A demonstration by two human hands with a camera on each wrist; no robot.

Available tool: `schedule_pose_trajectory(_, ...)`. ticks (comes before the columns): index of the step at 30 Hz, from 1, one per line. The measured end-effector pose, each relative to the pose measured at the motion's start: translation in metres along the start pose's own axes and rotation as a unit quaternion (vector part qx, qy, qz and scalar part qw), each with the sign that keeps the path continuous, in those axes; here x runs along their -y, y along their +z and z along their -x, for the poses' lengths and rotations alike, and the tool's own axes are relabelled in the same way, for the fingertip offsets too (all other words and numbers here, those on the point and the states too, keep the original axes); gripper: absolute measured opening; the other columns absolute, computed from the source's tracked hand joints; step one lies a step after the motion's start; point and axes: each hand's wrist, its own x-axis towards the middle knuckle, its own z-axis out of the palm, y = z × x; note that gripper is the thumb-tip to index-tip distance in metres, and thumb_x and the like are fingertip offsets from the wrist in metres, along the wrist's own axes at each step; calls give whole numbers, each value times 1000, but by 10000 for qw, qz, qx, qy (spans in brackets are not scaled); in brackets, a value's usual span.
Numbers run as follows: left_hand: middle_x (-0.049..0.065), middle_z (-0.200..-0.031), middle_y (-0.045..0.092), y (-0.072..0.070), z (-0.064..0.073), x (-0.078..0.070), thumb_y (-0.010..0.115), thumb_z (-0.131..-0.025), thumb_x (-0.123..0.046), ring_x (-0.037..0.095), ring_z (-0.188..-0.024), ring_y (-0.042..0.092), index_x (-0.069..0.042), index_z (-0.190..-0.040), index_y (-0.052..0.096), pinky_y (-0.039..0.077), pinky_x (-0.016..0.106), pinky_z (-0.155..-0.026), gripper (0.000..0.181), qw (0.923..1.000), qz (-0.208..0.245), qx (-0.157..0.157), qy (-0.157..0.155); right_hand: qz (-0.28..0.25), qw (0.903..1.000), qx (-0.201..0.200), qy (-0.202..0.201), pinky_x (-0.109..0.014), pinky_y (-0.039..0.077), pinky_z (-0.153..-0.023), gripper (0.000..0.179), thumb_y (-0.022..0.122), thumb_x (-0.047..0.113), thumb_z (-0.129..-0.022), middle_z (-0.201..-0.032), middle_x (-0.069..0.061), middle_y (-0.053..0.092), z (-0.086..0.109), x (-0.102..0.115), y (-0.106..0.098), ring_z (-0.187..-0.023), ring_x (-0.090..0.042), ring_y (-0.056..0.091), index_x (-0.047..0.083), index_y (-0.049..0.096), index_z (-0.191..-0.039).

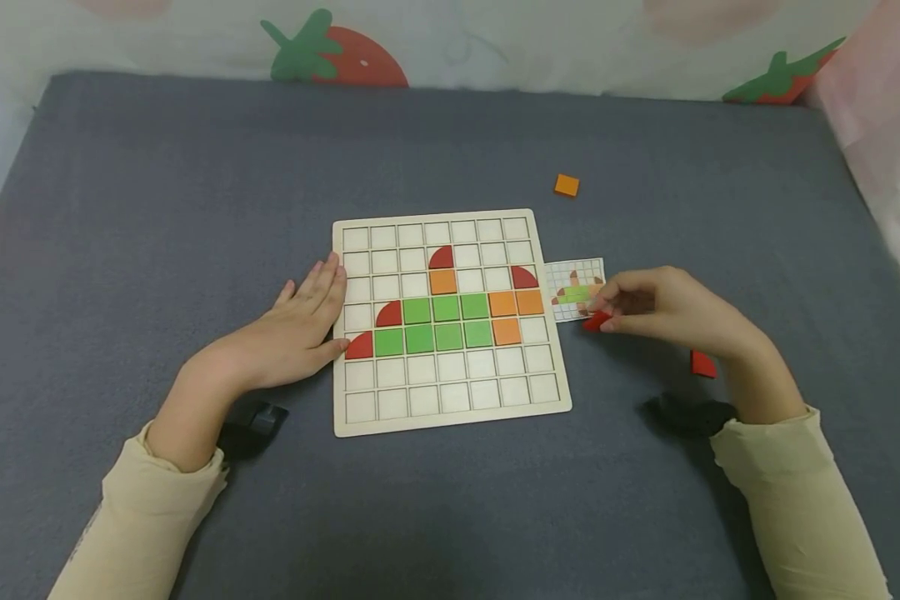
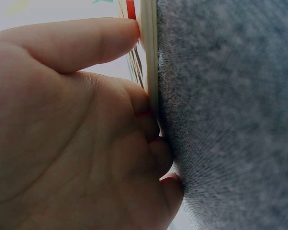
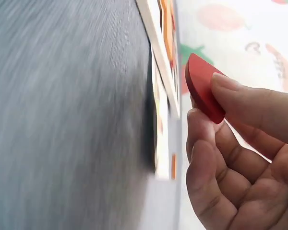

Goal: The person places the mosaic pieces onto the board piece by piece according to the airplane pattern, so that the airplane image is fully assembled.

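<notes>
A wooden grid board (image 1: 452, 423) lies on the grey cloth, holding several green square tiles (image 1: 447, 337), orange square tiles (image 1: 506, 332) and red quarter-round tiles (image 1: 359, 345). My left hand (image 1: 292, 325) rests with straight fingers against the board's left edge, its thumb at the lower-left red tile; the left wrist view shows the fingertips along the board's side (image 2: 151, 52). Between thumb and fingers my right hand (image 1: 667, 312) pinches a red quarter-round tile (image 3: 204, 88), just right of the board. Beneath that hand is a printed pattern card (image 1: 566, 308), partly covered by it.
A loose orange square tile (image 1: 567, 185) lies beyond the board's upper right corner. Another red tile (image 1: 702, 364) lies beside the right wrist. A strawberry-print cloth (image 1: 540, 42) hangs along the far edge of the grey surface (image 1: 435, 517).
</notes>
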Motion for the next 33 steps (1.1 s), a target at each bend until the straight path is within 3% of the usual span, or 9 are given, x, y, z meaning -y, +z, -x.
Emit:
schedule_pose_trajectory(5,15,-153,-21,0,-1,-1,44,-99,-25,31,-141,-15,3,-147,-11,-1,55,-111,78,10000,-15,-8,-69,-219,9997,145,-8,-22,48,-66,10,73,7,-83,-85,-3,65,-18,10,8,-74,-14,59,6,65,-90)
schedule_pose_trajectory(14,15,-154,-21,0,-1,-2,43,-100,-25,30,-141,-15,3,-147,-11,-1,55,-111,77,10000,-10,-13,-55,-389,9976,366,-442,-22,49,-64,4,72,2,-81,-80,-2,69,-41,22,27,-71,-16,63,4,69,-84)
schedule_pose_trajectory(33,17,-153,-19,-1,0,-3,43,-100,-25,32,-141,-14,4,-147,-9,0,56,-111,76,10000,-56,-15,-43,178,9992,-41,-349,-26,48,-63,8,74,-2,-78,-78,0,67,-47,32,36,-70,-14,60,6,71,-79)
